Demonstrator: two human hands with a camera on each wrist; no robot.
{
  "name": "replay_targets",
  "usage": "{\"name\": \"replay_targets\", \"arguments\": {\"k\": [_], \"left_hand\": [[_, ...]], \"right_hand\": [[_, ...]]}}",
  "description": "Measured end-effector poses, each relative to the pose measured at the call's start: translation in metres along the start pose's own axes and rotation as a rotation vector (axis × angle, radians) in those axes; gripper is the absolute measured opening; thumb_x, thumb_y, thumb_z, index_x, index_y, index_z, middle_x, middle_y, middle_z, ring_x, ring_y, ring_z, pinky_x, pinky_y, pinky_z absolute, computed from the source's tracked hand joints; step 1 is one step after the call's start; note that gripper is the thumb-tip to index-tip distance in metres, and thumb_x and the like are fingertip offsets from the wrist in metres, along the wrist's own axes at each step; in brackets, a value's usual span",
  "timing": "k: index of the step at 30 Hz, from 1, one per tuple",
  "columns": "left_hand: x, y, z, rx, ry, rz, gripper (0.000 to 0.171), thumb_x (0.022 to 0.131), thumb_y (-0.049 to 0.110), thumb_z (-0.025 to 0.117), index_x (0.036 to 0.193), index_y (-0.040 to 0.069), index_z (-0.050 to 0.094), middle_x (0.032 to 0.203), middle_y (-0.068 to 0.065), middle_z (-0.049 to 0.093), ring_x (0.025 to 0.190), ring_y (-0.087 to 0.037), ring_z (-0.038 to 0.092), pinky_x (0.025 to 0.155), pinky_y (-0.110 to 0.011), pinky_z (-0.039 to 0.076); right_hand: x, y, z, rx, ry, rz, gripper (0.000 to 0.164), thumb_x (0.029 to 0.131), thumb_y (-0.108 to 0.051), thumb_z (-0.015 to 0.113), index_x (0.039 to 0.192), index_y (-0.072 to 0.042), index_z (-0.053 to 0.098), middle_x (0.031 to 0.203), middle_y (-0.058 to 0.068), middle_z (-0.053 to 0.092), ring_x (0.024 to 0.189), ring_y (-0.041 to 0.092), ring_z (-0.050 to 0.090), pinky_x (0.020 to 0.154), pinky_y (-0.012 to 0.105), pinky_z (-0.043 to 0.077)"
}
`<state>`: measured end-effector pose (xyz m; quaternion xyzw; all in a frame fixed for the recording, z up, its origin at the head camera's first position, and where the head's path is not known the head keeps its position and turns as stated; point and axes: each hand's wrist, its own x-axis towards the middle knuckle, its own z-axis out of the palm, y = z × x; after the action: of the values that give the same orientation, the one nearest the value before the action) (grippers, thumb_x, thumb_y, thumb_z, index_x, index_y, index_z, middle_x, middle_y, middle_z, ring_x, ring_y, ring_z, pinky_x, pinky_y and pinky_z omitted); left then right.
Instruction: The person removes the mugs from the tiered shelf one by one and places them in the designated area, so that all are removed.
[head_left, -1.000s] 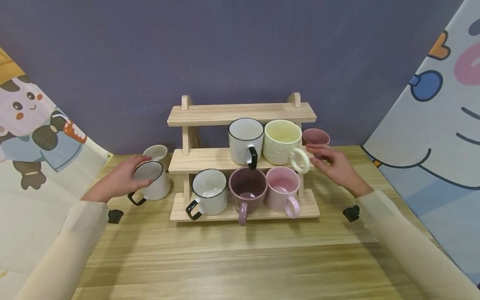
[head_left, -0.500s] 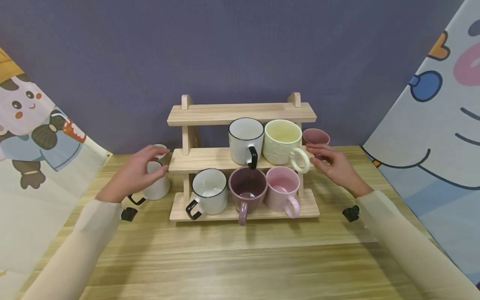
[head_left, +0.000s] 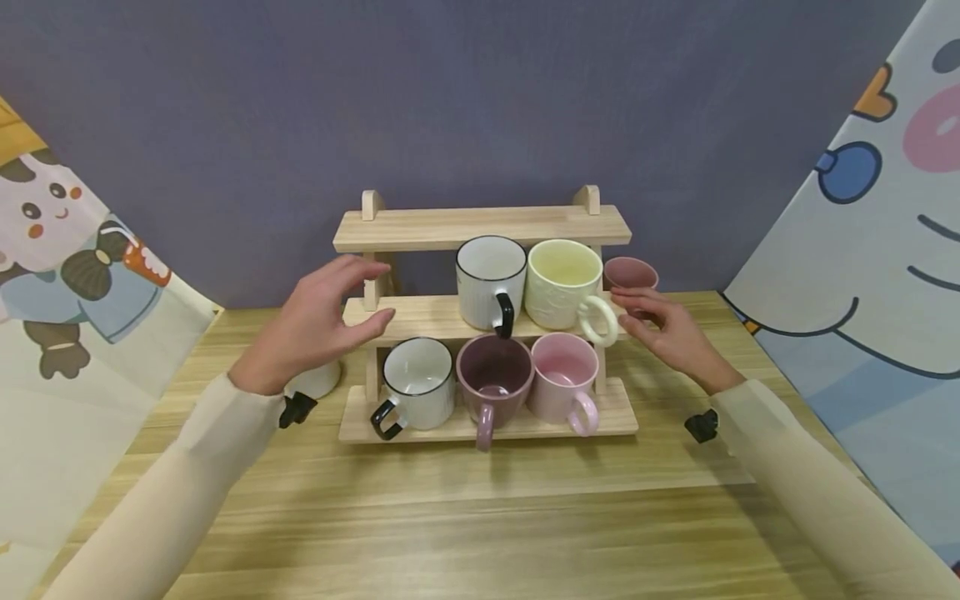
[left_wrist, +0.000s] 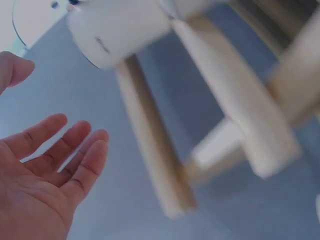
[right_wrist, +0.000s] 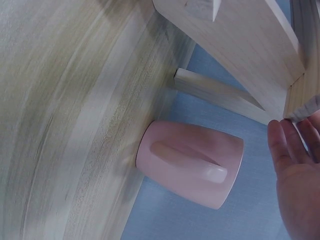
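My left hand [head_left: 318, 321] hovers in front of the left end of a tiered wooden rack [head_left: 483, 229], thumb and fingers spread apart with nothing between them. In the left wrist view its fingers [left_wrist: 82, 165] are loosely bent beside the rack. On the middle shelf stand a white mug [head_left: 480, 292] with a black rim and a pale yellow mug [head_left: 551, 296] with a ring handle. My right hand [head_left: 678, 342] touches the right end of that shelf, its fingertips [right_wrist: 287, 131] extended against the board near the yellow mug.
The bottom shelf holds a black-rimmed white mug [head_left: 427, 408], a purple mug [head_left: 491, 400] and a pink mug [head_left: 555, 396]. Another white mug [head_left: 318, 379] on the table is mostly hidden behind my left hand. A dusty-pink mug [right_wrist: 200, 145] stands right of the rack.
My left hand has moved right from above the white mugs on the left to the rack's left end, carrying nothing. The right hand has stayed at the shelf's end.
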<state>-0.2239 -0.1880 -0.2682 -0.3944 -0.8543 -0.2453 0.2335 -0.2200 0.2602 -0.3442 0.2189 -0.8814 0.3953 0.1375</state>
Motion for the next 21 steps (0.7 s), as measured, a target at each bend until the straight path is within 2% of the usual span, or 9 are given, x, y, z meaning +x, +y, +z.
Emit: {"name": "replay_targets", "arguments": {"k": [6,9,12,17,21], "left_hand": [[0.039,0.033,0.005,0.017,-0.078,0.047,0.055,0.081,0.029,0.072,0.125,0.001,0.056,0.117,-0.010,0.059,0.104,-0.024,0.055,0.088,-0.040,0.045],[0.060,0.046,0.009,0.039,-0.140,0.045,0.060,0.082,0.035,0.072,0.128,0.002,0.054,0.119,-0.010,0.057,0.109,-0.022,0.054,0.093,-0.038,0.042],[0.078,0.052,0.014,0.060,-0.231,-0.013,0.067,0.081,0.041,0.071,0.132,0.001,0.050,0.124,-0.012,0.053,0.115,-0.023,0.050,0.098,-0.037,0.039],[0.101,0.049,0.029,0.108,-0.384,-0.138,0.077,0.082,0.048,0.068,0.138,0.001,0.043,0.132,-0.016,0.045,0.122,-0.028,0.042,0.102,-0.038,0.034],[0.115,0.048,0.041,0.160,-0.448,-0.219,0.082,0.080,0.056,0.065,0.137,0.000,0.044,0.130,-0.019,0.044,0.117,-0.029,0.044,0.097,-0.040,0.038]], "right_hand": [[0.000,0.000,0.000,0.020,-0.009,0.010,0.033,0.091,-0.001,0.060,0.123,0.008,0.058,0.132,0.020,0.050,0.111,0.026,0.051,0.087,0.020,0.044],[0.000,0.003,-0.001,0.029,-0.006,0.007,0.033,0.091,0.000,0.060,0.122,0.008,0.058,0.132,0.020,0.050,0.112,0.022,0.050,0.088,0.021,0.044],[0.000,0.005,-0.001,0.041,0.000,-0.004,0.033,0.090,0.001,0.060,0.122,0.008,0.059,0.132,0.021,0.050,0.111,0.018,0.050,0.087,0.016,0.043],[0.000,0.008,-0.001,0.050,0.009,-0.034,0.033,0.089,0.003,0.061,0.121,0.009,0.059,0.131,0.022,0.051,0.110,0.016,0.051,0.085,0.010,0.040],[0.001,0.008,0.000,0.053,0.015,-0.050,0.032,0.088,0.004,0.061,0.120,0.009,0.059,0.130,0.022,0.051,0.110,0.015,0.051,0.085,0.013,0.042]]}}
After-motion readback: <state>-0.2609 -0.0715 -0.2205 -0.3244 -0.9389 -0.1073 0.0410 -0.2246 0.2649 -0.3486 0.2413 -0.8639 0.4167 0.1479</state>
